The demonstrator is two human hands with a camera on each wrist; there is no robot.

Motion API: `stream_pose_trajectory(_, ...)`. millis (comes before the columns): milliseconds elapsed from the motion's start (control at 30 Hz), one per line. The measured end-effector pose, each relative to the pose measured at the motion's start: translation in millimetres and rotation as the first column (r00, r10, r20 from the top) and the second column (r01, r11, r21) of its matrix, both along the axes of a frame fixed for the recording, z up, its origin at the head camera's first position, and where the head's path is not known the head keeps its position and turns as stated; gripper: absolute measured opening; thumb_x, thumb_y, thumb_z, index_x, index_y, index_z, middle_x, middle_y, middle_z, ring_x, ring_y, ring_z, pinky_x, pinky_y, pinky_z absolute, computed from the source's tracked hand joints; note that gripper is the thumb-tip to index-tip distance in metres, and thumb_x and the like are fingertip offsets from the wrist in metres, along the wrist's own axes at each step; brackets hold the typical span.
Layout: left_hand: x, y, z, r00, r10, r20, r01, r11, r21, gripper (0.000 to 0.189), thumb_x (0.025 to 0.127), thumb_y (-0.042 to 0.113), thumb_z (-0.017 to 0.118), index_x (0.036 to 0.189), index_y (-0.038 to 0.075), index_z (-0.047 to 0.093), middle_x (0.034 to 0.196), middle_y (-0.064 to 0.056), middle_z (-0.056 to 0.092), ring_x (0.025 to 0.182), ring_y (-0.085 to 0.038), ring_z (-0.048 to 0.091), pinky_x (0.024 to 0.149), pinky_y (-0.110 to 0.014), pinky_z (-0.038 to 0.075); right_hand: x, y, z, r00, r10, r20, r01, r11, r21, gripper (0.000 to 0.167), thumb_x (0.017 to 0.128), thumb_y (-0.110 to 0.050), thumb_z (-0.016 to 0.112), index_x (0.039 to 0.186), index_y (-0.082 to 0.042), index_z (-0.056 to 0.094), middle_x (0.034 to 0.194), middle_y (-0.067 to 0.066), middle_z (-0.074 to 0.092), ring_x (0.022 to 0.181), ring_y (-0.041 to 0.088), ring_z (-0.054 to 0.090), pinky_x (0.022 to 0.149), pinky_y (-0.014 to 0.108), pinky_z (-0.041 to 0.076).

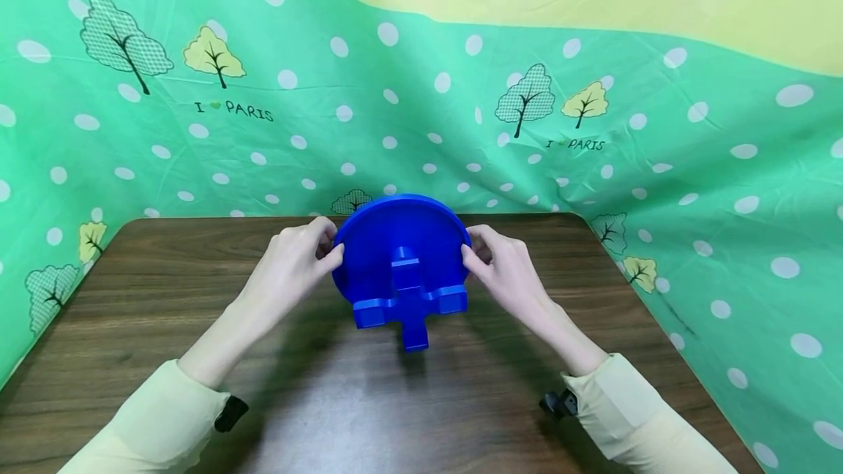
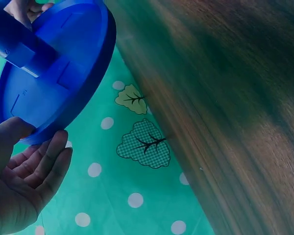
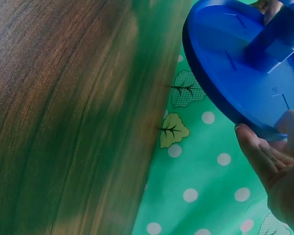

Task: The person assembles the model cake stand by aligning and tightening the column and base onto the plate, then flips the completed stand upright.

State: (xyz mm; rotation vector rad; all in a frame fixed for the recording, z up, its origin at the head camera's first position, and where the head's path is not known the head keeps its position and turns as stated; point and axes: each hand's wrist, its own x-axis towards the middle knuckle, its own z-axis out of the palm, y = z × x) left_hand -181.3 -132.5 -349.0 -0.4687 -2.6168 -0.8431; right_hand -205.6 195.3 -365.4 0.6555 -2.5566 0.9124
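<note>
A round blue plastic disc (image 1: 372,243) with a raised rim is held up above the table, tilted so that one face shows. From its middle a short post sticks out, ending in a cross-shaped piece (image 1: 411,306) with blocky arm ends. My left hand (image 1: 293,265) pinches the rim on the left, thumb on the near face and fingers behind. On the opposite side my right hand (image 1: 507,265) grips the rim the same way. Faint line marks show on the disc's face (image 2: 78,44) in the left wrist view. The far face is hidden.
Below lies a dark wood-grain table (image 1: 356,415). A green cloth (image 1: 421,115) with white dots and printed trees hangs behind it and along both sides. Dark straps or devices (image 1: 230,413) sit at both sleeve cuffs.
</note>
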Motion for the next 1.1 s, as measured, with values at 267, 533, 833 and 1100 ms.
stream_pose_trajectory(267,-1.2,-1.0,3.2,1.000,-0.007,-0.024,0.007,1.000,0.012,0.013,0.096,0.012,0.067,0.101,0.001,0.067,0.088,-0.011,0.077,0.076,-0.021,0.074,0.071,-0.041,0.063,-1.8,0.6,1.4,0.997,-0.007,-0.073,0.006,1.000,-0.003,0.013,0.099,-0.016,0.068,0.111,-0.011,0.068,0.085,0.000,0.073,0.072,0.010,0.067,0.065,0.031,0.059)
stream_pose_trajectory(533,-0.7,-2.8,-1.0,0.997,-0.020,-0.077,0.021,1.000,0.014,0.010,0.094,0.008,0.069,0.102,0.004,0.065,0.087,-0.007,0.073,0.075,-0.018,0.068,0.070,-0.038,0.059,-2.3,1.0,-1.4,0.997,0.021,-0.076,-0.022,1.000,-0.015,0.012,0.097,-0.012,0.069,0.109,-0.011,0.066,0.095,0.002,0.075,0.083,0.012,0.070,0.072,0.033,0.064)
stream_pose_trajectory(833,0.8,-4.0,-8.4,0.976,-0.063,-0.208,0.055,0.997,-0.047,0.017,0.089,0.003,0.076,0.092,0.007,0.059,0.081,-0.006,0.063,0.069,-0.019,0.057,0.061,-0.033,0.050,-2.6,2.0,-9.3,0.996,0.045,-0.082,-0.048,0.998,-0.037,0.012,0.097,-0.008,0.067,0.107,-0.011,0.064,0.106,0.006,0.074,0.094,0.020,0.077,0.077,0.037,0.065)
stream_pose_trajectory(1100,1.8,-2.1,-16.7,0.954,-0.067,-0.291,0.051,0.997,-0.063,0.024,0.082,-0.004,0.081,0.092,0.006,0.062,0.087,-0.007,0.066,0.066,-0.016,0.055,0.058,-0.032,0.051,0.7,3.5,-18.1,0.987,0.081,-0.138,-0.087,0.996,-0.035,0.015,0.095,0.000,0.065,0.108,-0.008,0.065,0.106,0.007,0.071,0.098,0.021,0.078,0.081,0.034,0.065)
